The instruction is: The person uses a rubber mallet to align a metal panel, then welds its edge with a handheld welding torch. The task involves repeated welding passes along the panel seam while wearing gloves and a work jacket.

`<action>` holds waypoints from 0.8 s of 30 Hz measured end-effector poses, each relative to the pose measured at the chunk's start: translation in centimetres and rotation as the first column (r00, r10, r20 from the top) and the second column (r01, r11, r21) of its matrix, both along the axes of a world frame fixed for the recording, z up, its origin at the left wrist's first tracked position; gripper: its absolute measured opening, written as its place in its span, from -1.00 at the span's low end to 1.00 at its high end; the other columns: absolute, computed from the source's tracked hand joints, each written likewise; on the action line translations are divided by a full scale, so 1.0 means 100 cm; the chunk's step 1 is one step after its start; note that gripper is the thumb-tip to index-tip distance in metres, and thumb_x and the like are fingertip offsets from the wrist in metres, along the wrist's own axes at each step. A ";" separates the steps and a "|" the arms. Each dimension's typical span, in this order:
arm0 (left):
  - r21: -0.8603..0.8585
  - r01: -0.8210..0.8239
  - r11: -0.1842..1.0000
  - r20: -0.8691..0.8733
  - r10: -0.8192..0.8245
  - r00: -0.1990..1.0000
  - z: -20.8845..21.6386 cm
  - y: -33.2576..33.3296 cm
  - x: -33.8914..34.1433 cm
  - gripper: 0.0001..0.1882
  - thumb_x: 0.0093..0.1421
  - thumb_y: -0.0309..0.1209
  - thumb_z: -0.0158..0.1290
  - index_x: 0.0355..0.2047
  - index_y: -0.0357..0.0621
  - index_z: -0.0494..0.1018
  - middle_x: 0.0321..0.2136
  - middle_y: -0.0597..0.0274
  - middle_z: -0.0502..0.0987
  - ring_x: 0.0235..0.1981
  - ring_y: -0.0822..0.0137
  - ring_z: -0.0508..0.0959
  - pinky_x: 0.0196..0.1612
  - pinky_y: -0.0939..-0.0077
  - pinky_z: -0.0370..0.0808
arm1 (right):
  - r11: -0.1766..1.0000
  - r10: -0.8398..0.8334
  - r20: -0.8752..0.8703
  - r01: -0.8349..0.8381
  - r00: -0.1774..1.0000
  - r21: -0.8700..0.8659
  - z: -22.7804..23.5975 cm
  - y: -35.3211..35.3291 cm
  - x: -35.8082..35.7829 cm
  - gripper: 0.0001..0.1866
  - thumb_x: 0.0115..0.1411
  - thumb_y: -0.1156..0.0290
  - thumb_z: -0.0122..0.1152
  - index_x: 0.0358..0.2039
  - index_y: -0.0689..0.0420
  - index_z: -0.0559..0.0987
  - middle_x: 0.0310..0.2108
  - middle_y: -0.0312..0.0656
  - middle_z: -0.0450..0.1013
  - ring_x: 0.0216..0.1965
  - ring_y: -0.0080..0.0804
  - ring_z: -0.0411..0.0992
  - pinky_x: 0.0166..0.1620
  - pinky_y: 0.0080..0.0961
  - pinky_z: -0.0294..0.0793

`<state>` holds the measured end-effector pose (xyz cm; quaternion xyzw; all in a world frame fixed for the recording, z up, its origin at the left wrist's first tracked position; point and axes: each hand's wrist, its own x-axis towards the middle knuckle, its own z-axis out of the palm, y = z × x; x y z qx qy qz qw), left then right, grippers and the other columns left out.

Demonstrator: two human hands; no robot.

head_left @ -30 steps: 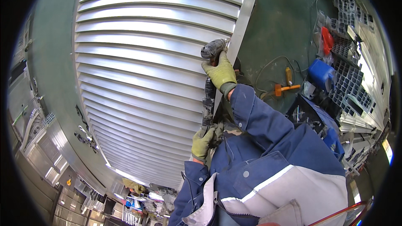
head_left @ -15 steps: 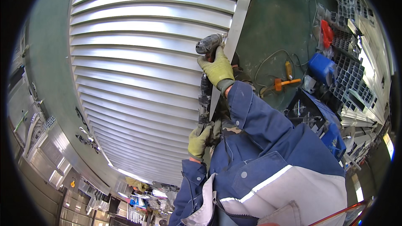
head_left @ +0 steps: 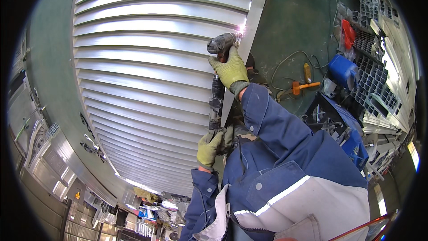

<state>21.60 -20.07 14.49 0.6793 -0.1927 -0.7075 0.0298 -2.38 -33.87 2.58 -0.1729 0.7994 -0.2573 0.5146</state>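
Note:
In my right hand [head_left: 232,68], a yellow-green work glove is wrapped around the handle of a dark, worn power drill [head_left: 219,43]. The drill's front end meets the edge frame of a large silver louvred panel [head_left: 151,40], with a bright pinkish glint beside the tip. Lower down, my gloved left hand [head_left: 208,148] has its fingers curled at the lower end of a long black, scuffed tool [head_left: 216,102]. This tool lies along the panel's right side, and its lower tip is partly hidden by that hand.
On the green floor to the right are an orange-handled mallet [head_left: 299,88], a yellow bottle [head_left: 307,72] and a cable. Further right stand a blue jerrycan [head_left: 343,72], a black open box [head_left: 322,115] and stacked metal profiles [head_left: 379,87]. More shop clutter lines the lower left.
My right hand and the drill have shifted slightly up and left. A pinkish glint now shows at the drill tip. My left hand has moved a little left.

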 end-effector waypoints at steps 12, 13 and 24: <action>0.053 -0.036 0.998 -0.019 0.037 0.999 0.008 -0.005 0.005 -0.72 0.45 -0.31 0.36 0.07 -0.17 0.78 -0.48 0.48 0.58 -0.54 0.60 0.46 -0.45 0.59 0.34 | 1.000 -0.007 0.022 0.008 1.000 -0.013 0.008 0.004 0.003 0.00 0.27 -0.14 0.51 0.46 0.29 0.34 0.15 0.22 0.63 0.21 0.23 0.62 0.27 -0.01 0.60; 0.057 -0.029 0.998 -0.014 0.030 0.999 0.008 -0.005 0.004 -0.72 0.45 -0.31 0.36 0.06 -0.17 0.78 -0.48 0.48 0.58 -0.54 0.60 0.46 -0.46 0.59 0.34 | 1.000 -0.002 0.019 0.002 1.000 -0.012 0.009 0.005 0.003 -0.01 0.27 -0.14 0.51 0.46 0.29 0.34 0.16 0.22 0.62 0.21 0.24 0.62 0.27 -0.01 0.60; 0.052 0.060 0.997 0.020 -0.061 0.998 0.017 -0.007 0.008 -0.70 0.45 -0.26 0.31 0.04 -0.19 0.76 -0.54 0.43 0.49 -0.54 0.54 0.45 -0.45 0.52 0.32 | 1.000 -0.017 0.035 0.017 0.999 -0.004 0.012 0.011 0.012 0.03 0.30 -0.12 0.50 0.51 0.31 0.29 0.21 0.23 0.60 0.25 0.23 0.58 0.30 -0.03 0.57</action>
